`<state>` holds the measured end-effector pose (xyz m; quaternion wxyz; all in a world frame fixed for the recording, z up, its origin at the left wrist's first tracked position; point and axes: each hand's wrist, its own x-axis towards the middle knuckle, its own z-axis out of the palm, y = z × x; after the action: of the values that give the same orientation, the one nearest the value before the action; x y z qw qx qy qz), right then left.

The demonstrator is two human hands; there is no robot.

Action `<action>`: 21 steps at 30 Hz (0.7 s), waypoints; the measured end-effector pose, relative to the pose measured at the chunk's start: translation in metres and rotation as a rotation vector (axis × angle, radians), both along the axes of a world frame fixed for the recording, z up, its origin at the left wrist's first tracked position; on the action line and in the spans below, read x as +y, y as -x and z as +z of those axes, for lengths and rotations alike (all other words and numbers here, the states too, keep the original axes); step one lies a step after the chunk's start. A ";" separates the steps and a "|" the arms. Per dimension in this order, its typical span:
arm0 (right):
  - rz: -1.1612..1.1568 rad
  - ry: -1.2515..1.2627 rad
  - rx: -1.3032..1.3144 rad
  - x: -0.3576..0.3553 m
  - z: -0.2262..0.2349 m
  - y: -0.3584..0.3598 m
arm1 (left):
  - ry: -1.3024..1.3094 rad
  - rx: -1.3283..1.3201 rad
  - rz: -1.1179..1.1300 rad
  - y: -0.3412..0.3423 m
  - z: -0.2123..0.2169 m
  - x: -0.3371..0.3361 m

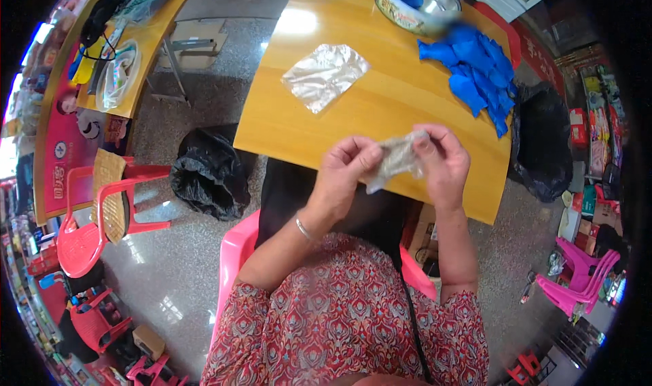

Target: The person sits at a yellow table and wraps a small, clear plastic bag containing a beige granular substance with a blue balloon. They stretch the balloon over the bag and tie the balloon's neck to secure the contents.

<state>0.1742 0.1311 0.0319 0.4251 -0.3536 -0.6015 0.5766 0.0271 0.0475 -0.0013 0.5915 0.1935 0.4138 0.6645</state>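
Left grip (341,172) and right grip (446,170) pinch crumpled clear plastic (398,159) at a table (380,107).

On the yellow wooden tabletop (278,128), a flat clear plastic bag (324,77) is placed left of centre. Towards the far right, a heap of blue pieces (479,70) is laid, with a round metal bowl (395,11) set behind and to its left. Near the front edge, a crumpled clear plastic bag (399,160) is held between both hands (341,170) (445,172).
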 end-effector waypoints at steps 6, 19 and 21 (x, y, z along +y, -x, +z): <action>-0.052 0.101 0.035 0.009 -0.010 0.011 | 0.012 0.103 0.116 0.001 0.016 0.003; 0.010 0.212 0.173 0.015 -0.027 0.012 | 0.074 -0.210 0.093 0.004 0.011 0.008; 0.015 0.227 0.222 0.015 -0.026 0.013 | 0.073 -0.307 0.057 0.000 0.009 0.007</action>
<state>0.1616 0.1460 0.0054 0.4416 -0.3290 -0.4844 0.6797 0.0269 0.0547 0.0082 0.6352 0.0564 0.3477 0.6873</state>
